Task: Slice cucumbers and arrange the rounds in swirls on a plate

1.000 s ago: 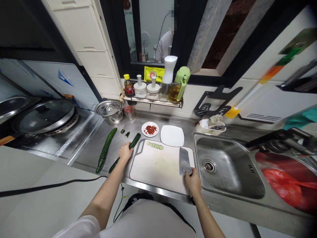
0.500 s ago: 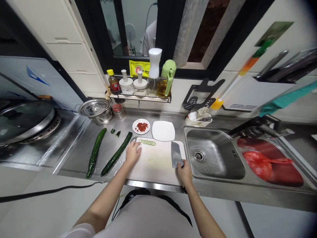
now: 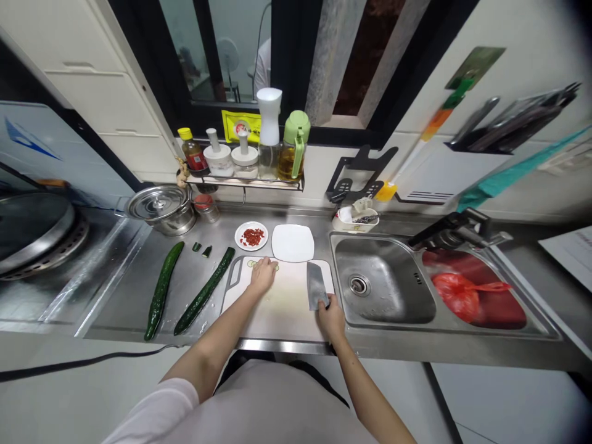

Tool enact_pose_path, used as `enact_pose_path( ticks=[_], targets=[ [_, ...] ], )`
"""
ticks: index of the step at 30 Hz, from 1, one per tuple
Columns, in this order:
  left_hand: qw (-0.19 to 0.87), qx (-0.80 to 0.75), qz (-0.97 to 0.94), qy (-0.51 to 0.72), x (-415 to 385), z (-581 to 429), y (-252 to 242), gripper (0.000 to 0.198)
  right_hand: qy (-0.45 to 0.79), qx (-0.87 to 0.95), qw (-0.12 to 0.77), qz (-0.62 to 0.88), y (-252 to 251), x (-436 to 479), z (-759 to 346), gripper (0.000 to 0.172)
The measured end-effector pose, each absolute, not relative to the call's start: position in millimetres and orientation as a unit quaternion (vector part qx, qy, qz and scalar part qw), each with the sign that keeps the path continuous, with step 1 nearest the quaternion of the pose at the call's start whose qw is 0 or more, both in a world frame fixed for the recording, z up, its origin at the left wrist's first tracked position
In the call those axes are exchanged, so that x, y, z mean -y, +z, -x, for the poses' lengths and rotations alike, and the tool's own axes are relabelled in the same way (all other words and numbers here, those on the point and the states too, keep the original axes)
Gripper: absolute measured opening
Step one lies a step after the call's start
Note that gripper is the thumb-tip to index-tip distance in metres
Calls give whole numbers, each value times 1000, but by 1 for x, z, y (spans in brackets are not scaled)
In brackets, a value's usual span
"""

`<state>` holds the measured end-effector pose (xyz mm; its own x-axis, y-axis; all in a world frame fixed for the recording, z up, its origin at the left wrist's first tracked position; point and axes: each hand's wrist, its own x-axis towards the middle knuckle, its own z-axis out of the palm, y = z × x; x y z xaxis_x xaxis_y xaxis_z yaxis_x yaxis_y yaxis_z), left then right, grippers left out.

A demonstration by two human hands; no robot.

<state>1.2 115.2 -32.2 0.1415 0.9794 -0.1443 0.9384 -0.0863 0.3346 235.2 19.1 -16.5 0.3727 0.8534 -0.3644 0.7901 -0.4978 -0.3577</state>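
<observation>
My left hand [image 3: 263, 275] reaches over the row of cucumber slices [image 3: 251, 264] near the back edge of the white cutting board [image 3: 277, 311]. Its fingers are bent together on the middle of the row, with slices showing on either side. My right hand [image 3: 332, 318] grips the handle of a cleaver [image 3: 317, 286], whose blade lies over the right side of the board. Just behind the board sits a white square plate [image 3: 293, 243]. Beside it, a small round plate [image 3: 239, 237] carries chopped red pieces. Two whole-looking cucumbers, one farther left [image 3: 163, 293] and one nearer [image 3: 205, 295], lie left of the board.
To the right is a steel sink [image 3: 383, 314]; a red bag [image 3: 457, 296] lies in the red basin beyond. Cucumber ends [image 3: 206, 251] rest near a lidded pot [image 3: 161, 209]. Bottles and jars stand on a wall shelf [image 3: 250, 182]. A person's sleeve shows through the window.
My left hand has moved right, from the board's left corner onto the cucumber slices, and its fingers have drawn together. The right hand still holds the cleaver. The view has shifted a little.
</observation>
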Motion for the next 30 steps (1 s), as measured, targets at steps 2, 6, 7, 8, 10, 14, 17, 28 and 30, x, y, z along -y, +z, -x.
enact_pose_path(
  ticks=[2,6,7,8,10,14,17,28,30],
  targets=[
    [169,-651,-736,77,-114,-1,-32,28,259,501,61,824,-15,-19,-235,38],
    [197,-666,-707,134,-107,1,-29,18,256,505,66,822,-17,-20,-235,38],
    [223,-675,-688,148,-103,2,-28,15,256,504,67,822,-18,-20,-235,38],
    [258,-684,-663,161,-99,3,-28,12,257,502,69,823,-19,-20,-235,39],
    [333,-699,-607,180,-88,5,-28,10,260,497,72,825,-21,-21,-235,38],
    [397,-695,-572,181,-62,12,-33,10,261,495,71,826,-23,-21,-235,35],
    [354,-688,-607,181,-48,17,-40,9,258,501,63,824,-23,-21,-235,34],
    [306,-620,-640,335,-30,33,-71,22,240,521,36,818,-26,-22,-235,35],
    [284,-613,-650,349,-28,33,-76,23,239,525,35,816,-28,-22,-236,35]
  ],
)
